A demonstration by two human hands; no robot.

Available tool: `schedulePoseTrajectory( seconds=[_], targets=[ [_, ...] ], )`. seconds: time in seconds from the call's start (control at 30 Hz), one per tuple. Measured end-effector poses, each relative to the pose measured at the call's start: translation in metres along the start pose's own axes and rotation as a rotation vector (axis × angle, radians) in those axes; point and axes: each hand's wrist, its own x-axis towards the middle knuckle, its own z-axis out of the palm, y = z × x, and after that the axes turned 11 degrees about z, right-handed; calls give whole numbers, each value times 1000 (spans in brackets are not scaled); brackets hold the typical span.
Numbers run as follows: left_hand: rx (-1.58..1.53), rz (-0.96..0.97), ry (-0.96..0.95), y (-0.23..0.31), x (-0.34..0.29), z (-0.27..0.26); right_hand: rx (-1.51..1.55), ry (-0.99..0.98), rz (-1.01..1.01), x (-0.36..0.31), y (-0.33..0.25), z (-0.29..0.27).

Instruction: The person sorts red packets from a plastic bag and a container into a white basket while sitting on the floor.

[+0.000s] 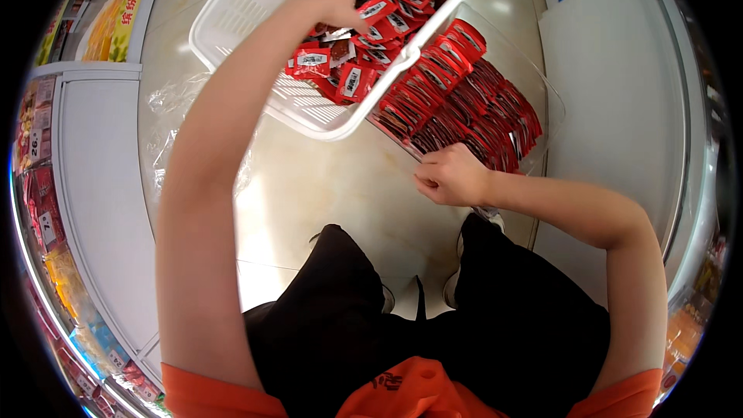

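My left hand (pixel 338 5) reaches into a white plastic basket (pixel 232 27), over a loose heap of small red packets (pixel 377 8). Its thumb and a finger show spread apart at the packets, and the other fingertips are partly hidden. To the right of the basket, a clear tray holds dense rows of similar red packets (pixel 472 108) standing on edge. My right hand (pixel 453 176) is curled into a loose fist beside the tray's near edge, with nothing visible in it. Part of the tray's far side lies under the basket's rim and handle.
The basket's white handle (pixel 410 56) slants across its right side. Crumpled clear plastic wrap (pixel 166 108) lies on the tiled floor (pixel 309 186) at left. White shelf units (pixel 104 186) with packaged goods flank the left, and a pale cabinet (pixel 611 108) stands at right. My knees are close below.
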Motion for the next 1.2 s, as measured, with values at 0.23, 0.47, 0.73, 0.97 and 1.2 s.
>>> schedulePoseTrajectory(
  seconds=[0.23,0.47,0.73,0.97,1.2],
  targets=[
    [95,-60,-272,50,32,39,60,46,-35,1,1,1],
    [135,39,-289,46,34,22,137,38,-46,3,8,3],
    [470,118,111,50,49,59,167,47,-50,5,7,2],
    [467,203,340,29,61,72,159,51,-54,4,6,1],
    [450,252,314,16,59,59,147,52,-64,3,7,2]
  ],
)
